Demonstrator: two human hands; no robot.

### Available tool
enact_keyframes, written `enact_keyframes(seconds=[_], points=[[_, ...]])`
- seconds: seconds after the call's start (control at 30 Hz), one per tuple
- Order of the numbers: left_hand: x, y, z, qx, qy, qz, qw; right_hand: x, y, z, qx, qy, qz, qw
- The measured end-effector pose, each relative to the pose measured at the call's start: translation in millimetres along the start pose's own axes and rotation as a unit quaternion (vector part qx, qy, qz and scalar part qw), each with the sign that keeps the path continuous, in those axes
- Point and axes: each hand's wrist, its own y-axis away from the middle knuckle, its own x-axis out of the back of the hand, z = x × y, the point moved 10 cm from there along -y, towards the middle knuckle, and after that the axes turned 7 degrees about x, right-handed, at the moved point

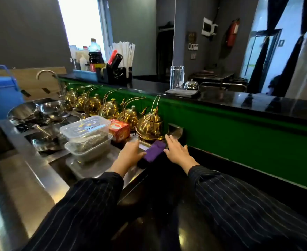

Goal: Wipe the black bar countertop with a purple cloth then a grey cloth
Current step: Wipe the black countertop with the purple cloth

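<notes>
A folded purple cloth (154, 150) lies on the lower black counter (167, 205), just in front of the nearest golden kettle. My left hand (130, 154) rests at the cloth's left edge, fingers touching it. My right hand (177, 150) is spread flat just right of the cloth, its fingers apart and at the cloth's edge. A folded grey cloth (182, 92) lies on the raised black bar countertop (257, 102), beside a service bell. Both arms wear dark pinstriped sleeves.
A row of golden kettles (111, 107) lines the green wall (239, 134). Stacked plastic containers (87, 136) and a red box (119, 130) sit to the left. Steel bowls (38, 111), a tap and a blue cooler (0, 95) stand farther left. A glass jug (177, 77) stands on the bar.
</notes>
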Motion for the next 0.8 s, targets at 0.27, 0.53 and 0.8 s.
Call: enact_keyframes(seconds=[0.27,0.53,0.8], points=[[-35,-13,-17,0.087,0.081,-0.074,0.99,-45,-14,-14,0.019,0.0,-0.041,0.999],[-29,-18,-4,-0.014,0.07,-0.035,0.997,-35,-29,-16,0.069,-0.066,0.036,0.995],[-43,1,10,-0.072,-0.022,-0.066,0.995,-32,-22,-16,0.102,-0.076,0.091,0.988]])
